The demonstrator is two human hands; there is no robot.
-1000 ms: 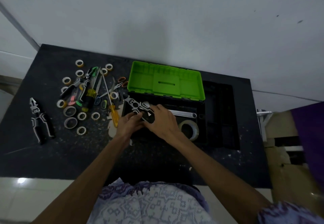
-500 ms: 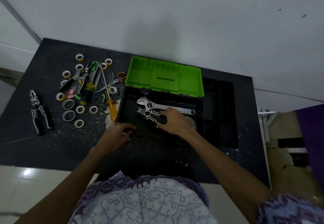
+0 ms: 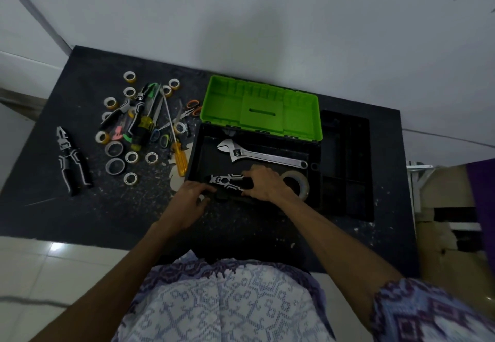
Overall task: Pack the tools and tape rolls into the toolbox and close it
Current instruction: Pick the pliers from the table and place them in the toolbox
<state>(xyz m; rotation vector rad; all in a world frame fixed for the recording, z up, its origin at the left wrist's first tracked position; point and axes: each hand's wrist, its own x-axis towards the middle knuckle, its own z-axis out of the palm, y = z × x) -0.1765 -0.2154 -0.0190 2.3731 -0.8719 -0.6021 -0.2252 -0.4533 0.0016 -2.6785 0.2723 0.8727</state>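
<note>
Dim, bluish light is cast throughout; a soft shadow is thrown on the pale grey wall (image 3: pixel 241 28), and wide-angle bending is seen at the edges.

A dark, speckled bench (image 3: pixel 112 213) carries the open toolbox (image 3: pixel 194 154) at its middle, a black tray (image 3: pixel 345 165) just right of it, pliers (image 3: pixel 70 161) lying apart at far left, and between them a heap of tape rolls (image 3: pixel 115 166), screwdrivers (image 3: pixel 176 149) and scissors (image 3: pixel 191 110).

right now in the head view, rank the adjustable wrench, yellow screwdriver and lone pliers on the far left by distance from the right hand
1. adjustable wrench, in the toolbox just beyond the right hand
2. yellow screwdriver, left of the toolbox
3. lone pliers, far left on the table
</note>
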